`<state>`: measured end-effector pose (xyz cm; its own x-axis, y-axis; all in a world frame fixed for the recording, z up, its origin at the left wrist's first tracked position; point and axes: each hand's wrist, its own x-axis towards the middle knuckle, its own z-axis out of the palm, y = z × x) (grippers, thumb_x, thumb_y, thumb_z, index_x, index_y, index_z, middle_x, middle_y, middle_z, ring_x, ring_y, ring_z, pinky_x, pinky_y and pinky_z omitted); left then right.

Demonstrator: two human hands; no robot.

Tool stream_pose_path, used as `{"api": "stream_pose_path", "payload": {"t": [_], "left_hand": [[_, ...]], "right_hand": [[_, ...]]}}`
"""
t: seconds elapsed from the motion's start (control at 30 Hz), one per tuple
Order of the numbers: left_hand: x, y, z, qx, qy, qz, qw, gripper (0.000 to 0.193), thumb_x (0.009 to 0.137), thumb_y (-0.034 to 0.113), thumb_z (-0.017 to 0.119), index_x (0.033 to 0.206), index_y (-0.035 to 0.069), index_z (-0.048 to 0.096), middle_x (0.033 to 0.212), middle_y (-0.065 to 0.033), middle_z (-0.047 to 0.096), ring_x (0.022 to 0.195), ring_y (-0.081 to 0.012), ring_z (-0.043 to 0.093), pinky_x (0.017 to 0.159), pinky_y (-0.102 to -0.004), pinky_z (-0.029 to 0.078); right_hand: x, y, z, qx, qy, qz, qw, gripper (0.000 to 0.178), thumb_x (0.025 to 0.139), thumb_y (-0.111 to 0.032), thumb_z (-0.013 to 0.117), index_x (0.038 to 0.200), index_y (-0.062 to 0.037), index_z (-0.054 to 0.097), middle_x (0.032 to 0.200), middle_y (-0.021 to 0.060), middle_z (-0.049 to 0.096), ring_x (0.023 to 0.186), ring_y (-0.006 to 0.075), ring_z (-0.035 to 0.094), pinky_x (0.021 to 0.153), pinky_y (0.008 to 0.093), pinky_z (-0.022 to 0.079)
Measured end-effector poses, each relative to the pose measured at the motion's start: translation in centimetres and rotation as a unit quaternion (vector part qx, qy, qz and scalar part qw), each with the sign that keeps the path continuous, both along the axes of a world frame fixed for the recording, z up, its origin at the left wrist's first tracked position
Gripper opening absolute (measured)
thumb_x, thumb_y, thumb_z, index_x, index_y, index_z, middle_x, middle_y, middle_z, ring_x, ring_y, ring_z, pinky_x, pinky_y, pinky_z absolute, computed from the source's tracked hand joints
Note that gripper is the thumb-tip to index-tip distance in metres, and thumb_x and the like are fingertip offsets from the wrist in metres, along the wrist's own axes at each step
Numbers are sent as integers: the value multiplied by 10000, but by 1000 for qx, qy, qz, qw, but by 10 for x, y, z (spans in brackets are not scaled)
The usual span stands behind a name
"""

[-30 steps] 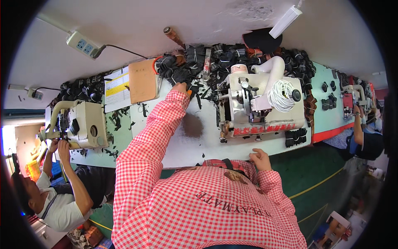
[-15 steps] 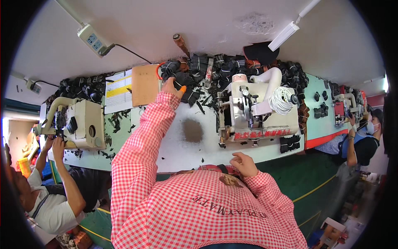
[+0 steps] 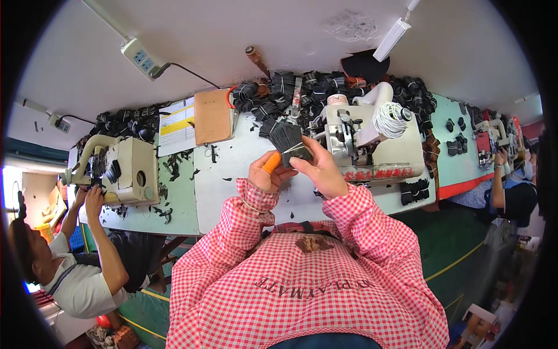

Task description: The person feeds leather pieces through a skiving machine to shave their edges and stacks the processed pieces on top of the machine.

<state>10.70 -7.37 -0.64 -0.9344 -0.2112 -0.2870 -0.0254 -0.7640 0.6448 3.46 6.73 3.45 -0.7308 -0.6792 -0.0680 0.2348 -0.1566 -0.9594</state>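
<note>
Both hands are raised over the worktable, closed on a bundle of dark strips (image 3: pixel 286 136) tied with a pale band. The strips fan out away from me. My left hand (image 3: pixel 266 173), with an orange finger cover on one finger, grips the near left side of the bundle. My right hand (image 3: pixel 323 172) holds its near right end, thumb on top and fingers partly hidden beneath. Right of the hands stands a cream bench machine (image 3: pixel 378 157) with a coil of white cord (image 3: pixel 390 121) on top.
Many tied dark bundles (image 3: pixel 283 84) lie along the wall. A brown clipboard (image 3: pixel 213 116) and a marked paper sheet (image 3: pixel 176 129) lie at the back left. Dark scraps (image 3: pixel 172 167) litter the table. Co-workers sit at a left machine (image 3: pixel 131 174) and a far right machine (image 3: pixel 483 139).
My left hand has come back from the pile by the wall with a bundle of strips. My right hand has risen from the table's near edge and taken hold of it too.
</note>
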Motion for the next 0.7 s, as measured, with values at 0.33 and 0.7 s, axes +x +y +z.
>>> {"api": "stream_pose_path", "payload": {"t": [0.33,0.7], "left_hand": [[-4,11,1,-20,2,-35,999,283,947,163,443,1138,-29,523,954,-128,629,757,-216,641,601,-300,547],[2,2,9,-13,-4,-108,994,231,942,181,462,1041,-2,562,836,-105,628,604,-183,607,511,-264,482]], "right_hand": [[12,11,12,63,16,-56,996,499,787,-2,624,1242,59,428,1104,130,585,987,155,575,845,272,473],[-1,18,-7,-21,-110,81,990,353,879,-119,578,1189,25,490,1069,70,590,952,119,558,830,283,468]]}}
